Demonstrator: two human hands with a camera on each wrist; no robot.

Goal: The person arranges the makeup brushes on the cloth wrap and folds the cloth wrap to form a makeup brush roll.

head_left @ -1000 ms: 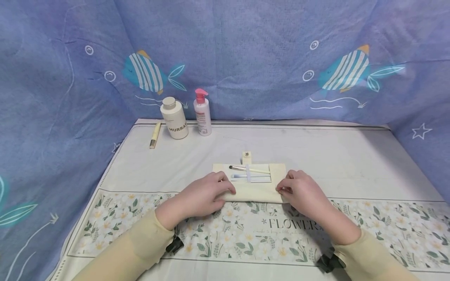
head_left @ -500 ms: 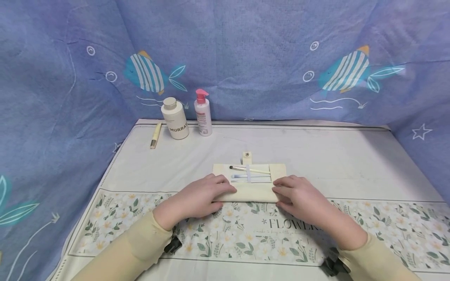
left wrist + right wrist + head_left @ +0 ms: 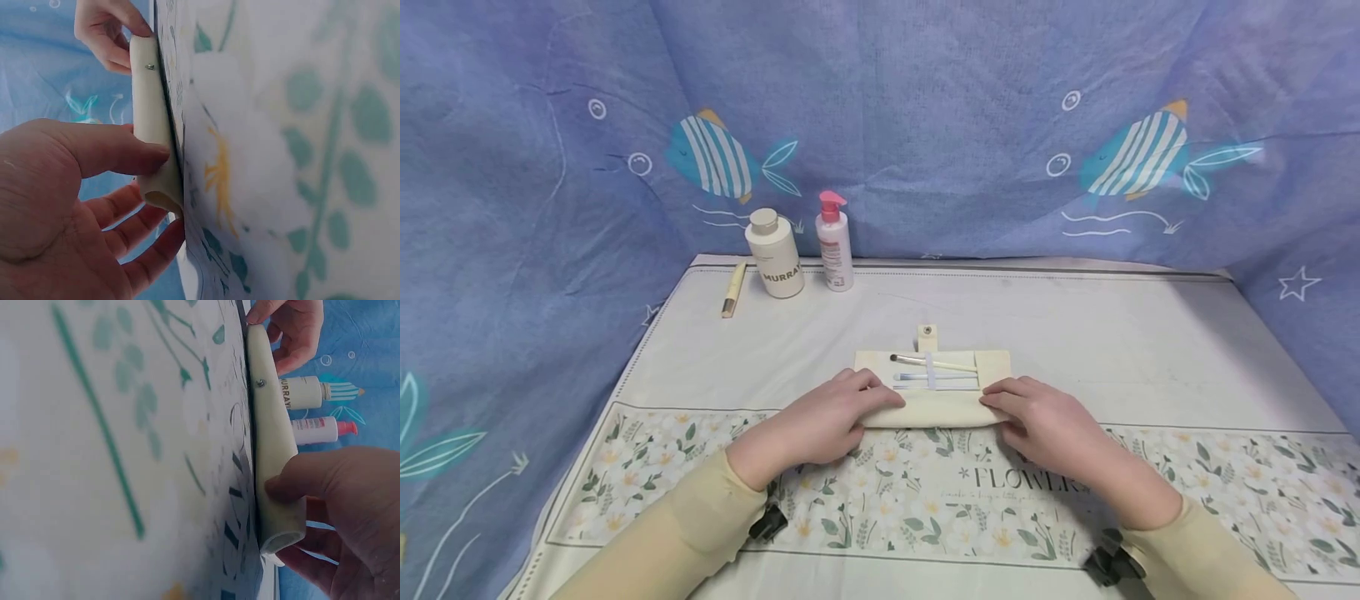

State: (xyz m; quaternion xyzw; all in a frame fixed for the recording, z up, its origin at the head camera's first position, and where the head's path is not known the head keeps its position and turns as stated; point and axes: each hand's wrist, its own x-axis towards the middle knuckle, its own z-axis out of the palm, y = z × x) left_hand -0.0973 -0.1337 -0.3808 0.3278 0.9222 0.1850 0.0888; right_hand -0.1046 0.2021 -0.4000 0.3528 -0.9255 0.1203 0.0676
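A cream fabric brush roll (image 3: 940, 412) lies on the table, its near edge rolled into a tube. On its flat far part, slim makeup brushes (image 3: 953, 365) lie crosswise under a pale elastic strap (image 3: 930, 372). My left hand (image 3: 829, 418) grips the left end of the tube, thumb on the near side and fingers over the top. At the other end my right hand (image 3: 1051, 423) holds it the same way. Both wrist views show the thumbs pressing the tube, its hollow end visible and a metal snap (image 3: 261, 382) on its outside. A snap tab (image 3: 927, 340) sticks out at the far edge.
At the back left stand a white bottle (image 3: 777, 258) with a beige cap and a pump bottle (image 3: 835, 254) with a pink top. A cream tube (image 3: 734, 290) lies beside them. A blue fish-print curtain (image 3: 940, 125) hangs behind the table.
My right hand has shifted slightly left and laid its fingers over the roll's right end. The near edge of the tube has moved a little away from me. The brushes stay in place.
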